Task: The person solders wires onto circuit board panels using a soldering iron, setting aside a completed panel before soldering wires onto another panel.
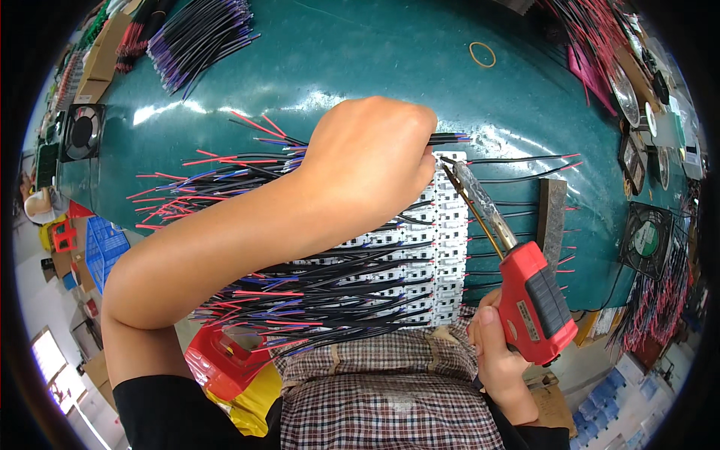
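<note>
My left hand (375, 154) is a fist at the top of a white circuit board panel (450, 225). Black wires with blue ends (452, 138) stick out past its knuckles; the fingertips are hidden beneath. My right hand (499, 352) grips a red soldering gun (534, 304) below and right of the panel. The gun's metal barrel points up and left, its tip by the panel's top edge near my left fingers. A thin brass-coloured tube (474, 210) runs beside the barrel. Rows of black wires (352, 274) with red and blue ends lie across the panel.
A dark flat bar (552, 221) lies over the wires on the right. Small fans (646, 238) stand at both table sides. Wire bundles (201, 41) and a rubber band (482, 55) lie on the green tabletop (360, 67). Checked cloth (382, 405) covers my lap.
</note>
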`<state>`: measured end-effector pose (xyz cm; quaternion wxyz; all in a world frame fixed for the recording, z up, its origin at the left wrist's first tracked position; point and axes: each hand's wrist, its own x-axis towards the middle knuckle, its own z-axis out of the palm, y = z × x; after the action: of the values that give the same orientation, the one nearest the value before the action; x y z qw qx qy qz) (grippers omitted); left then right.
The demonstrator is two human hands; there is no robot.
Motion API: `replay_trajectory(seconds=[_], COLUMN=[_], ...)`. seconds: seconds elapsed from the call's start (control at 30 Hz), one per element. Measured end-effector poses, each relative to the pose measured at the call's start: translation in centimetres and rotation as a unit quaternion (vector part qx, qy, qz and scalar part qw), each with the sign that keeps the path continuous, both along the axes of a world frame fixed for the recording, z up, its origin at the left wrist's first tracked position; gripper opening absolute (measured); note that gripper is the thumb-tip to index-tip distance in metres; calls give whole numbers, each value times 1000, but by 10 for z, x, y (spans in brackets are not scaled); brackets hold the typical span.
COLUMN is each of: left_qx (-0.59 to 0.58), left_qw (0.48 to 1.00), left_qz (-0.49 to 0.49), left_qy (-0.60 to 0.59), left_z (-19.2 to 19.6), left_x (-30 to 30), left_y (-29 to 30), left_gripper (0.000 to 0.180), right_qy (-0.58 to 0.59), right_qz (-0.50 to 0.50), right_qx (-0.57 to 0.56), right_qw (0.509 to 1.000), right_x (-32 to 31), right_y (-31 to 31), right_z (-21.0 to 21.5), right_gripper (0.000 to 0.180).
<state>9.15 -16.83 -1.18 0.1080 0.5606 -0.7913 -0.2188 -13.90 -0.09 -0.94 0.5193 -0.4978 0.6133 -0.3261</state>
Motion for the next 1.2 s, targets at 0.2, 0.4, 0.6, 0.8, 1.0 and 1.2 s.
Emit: replay_trajectory(seconds=[0.2, 0.4, 0.6, 0.8, 1.0, 1.2], left_qx=[-2, -12, -31, -42, -57, -36], left_qw=[1000, 999, 999, 998, 997, 998], left_qz=[-11, -19, -29, -34, -46, -45], left_qy=[-20, -34, -23, -30, -37, -40], left_z=[0, -1, -4, -2, -2, -4], left_x=[-1, -2, -3, -4, -4, 1], left_y=[-1, 1, 0, 0, -1, -7], left_gripper=[18, 16, 14, 14, 14, 14], right_qy=[0, 35, 35, 62, 41, 33], right_qz=[-10, 17, 10, 14, -8, 21], right_qx=[0, 5, -12, -26, -3, -28], right_qw=[1000, 999, 999, 998, 999, 999], right_x=[7, 5, 6, -2, -8, -7], right_y=[-4, -6, -8, 0, 11, 4], right_z=[2, 3, 5, 1, 1, -1], right_gripper=[11, 11, 9, 23, 36, 20])
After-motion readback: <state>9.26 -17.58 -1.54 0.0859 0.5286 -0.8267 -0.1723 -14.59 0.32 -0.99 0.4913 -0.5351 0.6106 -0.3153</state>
